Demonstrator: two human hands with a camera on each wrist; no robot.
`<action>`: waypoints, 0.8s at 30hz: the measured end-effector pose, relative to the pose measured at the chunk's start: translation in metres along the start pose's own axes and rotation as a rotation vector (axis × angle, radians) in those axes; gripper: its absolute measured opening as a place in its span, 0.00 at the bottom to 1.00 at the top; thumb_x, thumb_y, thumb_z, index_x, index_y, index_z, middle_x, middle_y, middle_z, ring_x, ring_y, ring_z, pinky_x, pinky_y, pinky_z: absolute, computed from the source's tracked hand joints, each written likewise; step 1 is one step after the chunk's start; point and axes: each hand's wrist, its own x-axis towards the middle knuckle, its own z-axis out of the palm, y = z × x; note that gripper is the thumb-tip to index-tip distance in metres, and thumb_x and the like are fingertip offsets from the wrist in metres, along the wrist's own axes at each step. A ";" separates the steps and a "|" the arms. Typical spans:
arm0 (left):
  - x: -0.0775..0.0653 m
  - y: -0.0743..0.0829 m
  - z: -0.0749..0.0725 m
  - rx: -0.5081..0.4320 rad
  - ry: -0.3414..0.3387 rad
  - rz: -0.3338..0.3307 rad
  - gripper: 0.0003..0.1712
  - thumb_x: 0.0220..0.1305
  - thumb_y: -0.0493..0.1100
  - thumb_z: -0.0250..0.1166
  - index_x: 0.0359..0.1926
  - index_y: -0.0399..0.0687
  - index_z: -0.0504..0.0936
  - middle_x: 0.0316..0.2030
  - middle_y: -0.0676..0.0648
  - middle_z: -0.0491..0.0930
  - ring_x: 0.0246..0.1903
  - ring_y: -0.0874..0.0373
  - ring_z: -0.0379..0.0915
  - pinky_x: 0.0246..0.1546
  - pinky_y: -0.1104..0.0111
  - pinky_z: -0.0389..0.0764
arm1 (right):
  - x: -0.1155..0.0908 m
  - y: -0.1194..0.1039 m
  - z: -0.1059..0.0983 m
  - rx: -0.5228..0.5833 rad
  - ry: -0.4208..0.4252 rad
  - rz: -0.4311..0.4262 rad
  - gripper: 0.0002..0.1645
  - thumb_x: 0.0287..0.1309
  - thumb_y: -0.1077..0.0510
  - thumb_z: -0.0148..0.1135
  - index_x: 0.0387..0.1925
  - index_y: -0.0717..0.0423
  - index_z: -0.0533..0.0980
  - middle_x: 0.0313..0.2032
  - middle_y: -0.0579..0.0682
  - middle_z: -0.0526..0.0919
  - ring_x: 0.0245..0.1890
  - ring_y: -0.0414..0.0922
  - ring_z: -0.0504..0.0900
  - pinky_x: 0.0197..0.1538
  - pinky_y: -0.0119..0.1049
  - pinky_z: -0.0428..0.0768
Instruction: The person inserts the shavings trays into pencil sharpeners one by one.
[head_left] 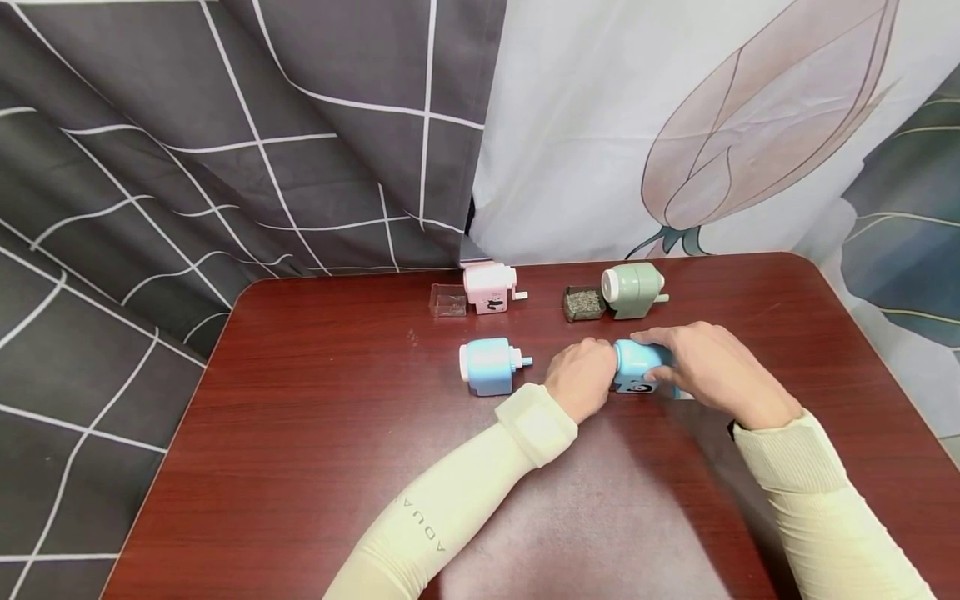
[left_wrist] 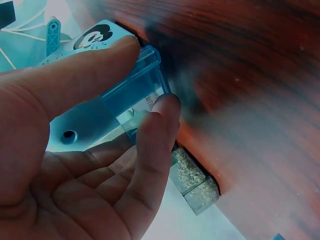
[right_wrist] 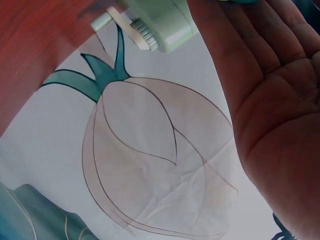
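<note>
A light blue pencil sharpener (head_left: 634,360) with a panda-like face on its side sits at the right of the table. My right hand (head_left: 708,371) holds its body from the right, thumb on the near side and fingers over the far side. At the sharpener's left end, my left hand (head_left: 583,379) pinches a see-through blue shavings drawer (left_wrist: 145,80) between thumb and fingers. The left wrist view shows the drawer right at the body, below the printed face (left_wrist: 94,38). In the right wrist view, the right palm (right_wrist: 285,110) shows, with its fingertips out of frame.
Another blue sharpener (head_left: 489,367) lies left of my left hand. Farther back stand a pink sharpener (head_left: 489,287) beside a clear drawer (head_left: 448,302), and a green sharpener (head_left: 633,290) beside a drawer (head_left: 583,303) of shavings. Curtains (head_left: 570,167) hang behind the table's far edge.
</note>
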 end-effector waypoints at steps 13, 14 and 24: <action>0.002 0.002 -0.001 0.020 -0.001 0.004 0.04 0.65 0.41 0.66 0.40 0.48 0.85 0.33 0.52 0.84 0.30 0.57 0.83 0.26 0.66 0.82 | 0.000 -0.001 -0.001 0.006 0.002 0.006 0.30 0.42 0.60 0.81 0.51 0.61 0.83 0.36 0.52 0.87 0.29 0.48 0.82 0.37 0.53 0.80; 0.002 0.002 -0.001 0.021 -0.001 0.005 0.04 0.65 0.41 0.66 0.40 0.48 0.85 0.33 0.52 0.84 0.30 0.57 0.83 0.26 0.66 0.82 | 0.000 -0.001 -0.001 0.006 0.002 0.006 0.30 0.42 0.60 0.81 0.51 0.61 0.83 0.36 0.52 0.87 0.29 0.49 0.82 0.37 0.53 0.80; 0.003 0.002 -0.001 0.026 -0.009 0.007 0.03 0.64 0.41 0.68 0.39 0.50 0.86 0.34 0.53 0.84 0.30 0.57 0.83 0.26 0.66 0.82 | 0.001 -0.001 0.000 0.004 -0.004 0.003 0.30 0.42 0.61 0.81 0.51 0.61 0.82 0.36 0.52 0.87 0.30 0.49 0.82 0.37 0.53 0.80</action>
